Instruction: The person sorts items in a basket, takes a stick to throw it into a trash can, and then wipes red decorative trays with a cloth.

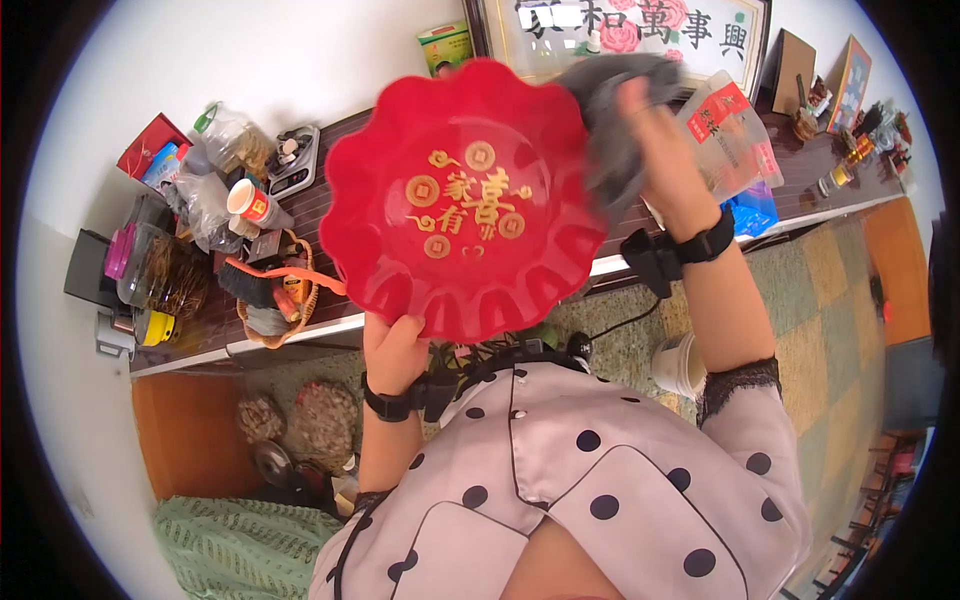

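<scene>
A red fruit plate (390, 170) with a scalloped rim and gold characters is held up in front of me, its inner face toward the camera. My left hand (394, 350) grips its lower rim, with some fingers hidden behind it. At the plate's upper right edge my right hand (665, 150) is closed on a dark grey cloth (610, 130). The cloth is smeared by motion and overlaps the rim; whether it presses on the plate I cannot tell.
Behind the plate runs a dark counter (790, 170). On its left are a wicker basket (300, 325), a paper cup (258, 204) and a large jar (165, 270). A plastic bag (725, 135) lies to the right, below a framed picture (640, 40). A white bucket (680, 365) stands on the floor.
</scene>
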### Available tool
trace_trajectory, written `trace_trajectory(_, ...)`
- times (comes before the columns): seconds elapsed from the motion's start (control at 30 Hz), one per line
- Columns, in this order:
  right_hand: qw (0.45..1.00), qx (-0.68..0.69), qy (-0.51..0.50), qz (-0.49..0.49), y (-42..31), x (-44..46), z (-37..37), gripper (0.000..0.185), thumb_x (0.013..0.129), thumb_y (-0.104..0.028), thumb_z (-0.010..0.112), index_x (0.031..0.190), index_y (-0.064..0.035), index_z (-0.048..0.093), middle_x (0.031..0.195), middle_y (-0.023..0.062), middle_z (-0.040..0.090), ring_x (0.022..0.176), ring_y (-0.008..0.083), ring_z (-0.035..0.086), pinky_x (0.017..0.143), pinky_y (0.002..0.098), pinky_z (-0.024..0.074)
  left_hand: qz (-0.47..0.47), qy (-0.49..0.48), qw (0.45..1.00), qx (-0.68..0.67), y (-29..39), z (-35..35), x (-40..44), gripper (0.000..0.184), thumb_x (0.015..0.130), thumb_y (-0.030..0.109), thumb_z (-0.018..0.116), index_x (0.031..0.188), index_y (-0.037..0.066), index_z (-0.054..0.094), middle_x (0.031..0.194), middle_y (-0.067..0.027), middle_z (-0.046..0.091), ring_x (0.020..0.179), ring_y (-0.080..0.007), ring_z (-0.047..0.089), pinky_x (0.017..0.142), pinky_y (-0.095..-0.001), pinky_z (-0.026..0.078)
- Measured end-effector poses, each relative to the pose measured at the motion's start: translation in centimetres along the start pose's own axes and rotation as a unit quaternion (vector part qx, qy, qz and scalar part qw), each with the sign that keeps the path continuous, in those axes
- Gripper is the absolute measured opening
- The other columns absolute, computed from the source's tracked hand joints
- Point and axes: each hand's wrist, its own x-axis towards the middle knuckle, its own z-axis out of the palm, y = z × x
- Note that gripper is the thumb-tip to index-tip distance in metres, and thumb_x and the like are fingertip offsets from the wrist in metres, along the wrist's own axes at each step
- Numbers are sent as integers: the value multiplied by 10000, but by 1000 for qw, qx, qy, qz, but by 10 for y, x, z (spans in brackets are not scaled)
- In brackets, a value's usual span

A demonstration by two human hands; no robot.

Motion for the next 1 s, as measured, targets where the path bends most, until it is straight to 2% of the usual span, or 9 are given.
trace_trajectory(0.03,991,-120,-48,-22,1,-5,10,551,904,-406,656,1268,-17,515,1108,85,628,1036,168,590,896,314,478,-4,-1,1000,0,-1,0,0,615,765,-94,401,1369,15,376,1328,-153,488,1227,-321,504,1000,-460,440)
trace_trajectory(0.07,985,-89,-129,-75,17,-1,13,569,883,-301,702,1310,0,477,1142,92,630,1044,151,583,898,304,472,24,-11,999,32,-1,-2,0,613,768,-100,396,1371,11,374,1325,-152,489,1221,-310,508,1002,-442,434)
trace_trajectory(0.33,964,-240,-22,-111,70,13,10,509,832,-275,737,1191,18,527,959,174,681,849,282,663,753,366,510,120,6,962,247,-10,7,-9,617,806,-95,384,1415,-23,321,1371,-128,456,1241,-222,478,1038,-358,371)
trace_trajectory(0.4,901,-410,-12,-142,64,13,13,471,836,-303,724,1136,13,546,889,204,672,824,366,655,709,406,509,126,-8,950,285,2,22,-8,683,790,-110,383,1454,-25,249,1387,-135,442,1256,-213,456,1057,-336,336)
trace_trajectory(0.53,865,-484,-44,-125,68,19,2,459,838,-320,714,1113,11,555,899,243,653,866,416,622,730,416,506,138,2,936,325,-6,12,-6,743,774,-127,391,1486,-26,201,1392,-139,439,1255,-200,450,1055,-306,323)
trace_trajectory(0.63,903,-393,-119,-129,66,15,-8,415,856,-261,699,1126,21,558,931,199,677,880,347,659,763,391,512,79,6,941,328,5,-2,-8,718,779,-126,402,1472,-26,244,1383,-136,446,1237,-194,462,1035,-302,343)
trace_trajectory(0.83,971,-136,-196,14,48,-1,-28,333,888,-98,652,1190,12,564,1083,55,663,969,157,628,852,333,513,128,-9,923,363,4,-24,-5,513,811,-87,437,1322,-51,420,1254,-100,510,1127,-176,507,979,-303,388)
trace_trajectory(0.9,982,143,-98,74,52,-8,-32,311,893,-60,637,1191,4,572,1095,61,658,968,155,630,859,336,516,119,1,937,329,1,-18,-4,473,823,-75,440,1296,-51,440,1222,-94,525,1106,-175,517,966,-303,397)
trace_trajectory(1.0,958,278,-44,47,78,-4,-45,286,945,-144,581,1195,-7,572,1134,78,646,1009,197,627,883,374,515,89,19,975,204,3,-8,1,450,843,-66,440,1292,-46,445,1196,-91,543,1086,-171,529,949,-308,410)
